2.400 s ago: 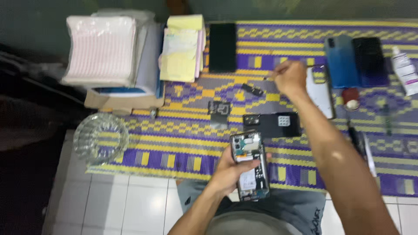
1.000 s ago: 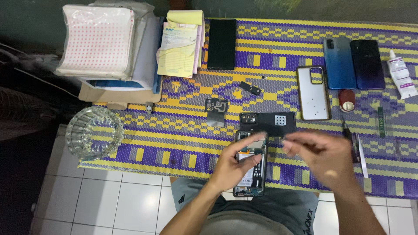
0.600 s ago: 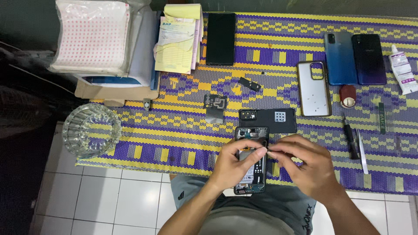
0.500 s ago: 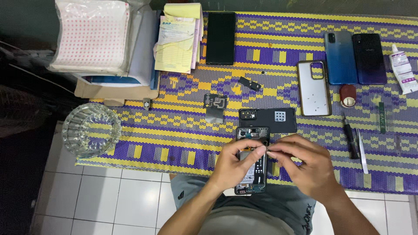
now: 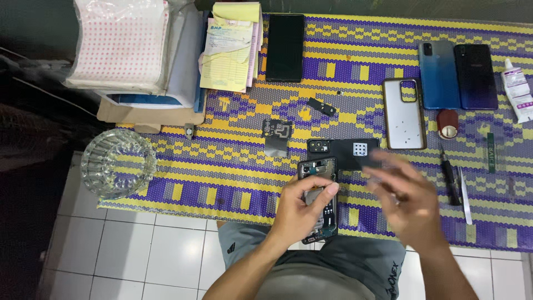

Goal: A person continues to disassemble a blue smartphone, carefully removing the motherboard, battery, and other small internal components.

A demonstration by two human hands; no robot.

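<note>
While my left hand [image 5: 302, 208] props the opened phone [image 5: 318, 197] at the near edge of the patterned mat [image 5: 222, 183], fingers clamped round its side so the insides face me, my right hand [image 5: 408, 203] hovers blurred beside it; its fingers' spread I cannot tell.

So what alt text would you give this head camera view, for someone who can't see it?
Seen from above, a person's left hand holds an opened phone with its insides showing, over a purple and yellow woven mat. The blurred right hand hovers beside it. Around lie a black back cover, other phones, a clear case and a glass ashtray.
</note>
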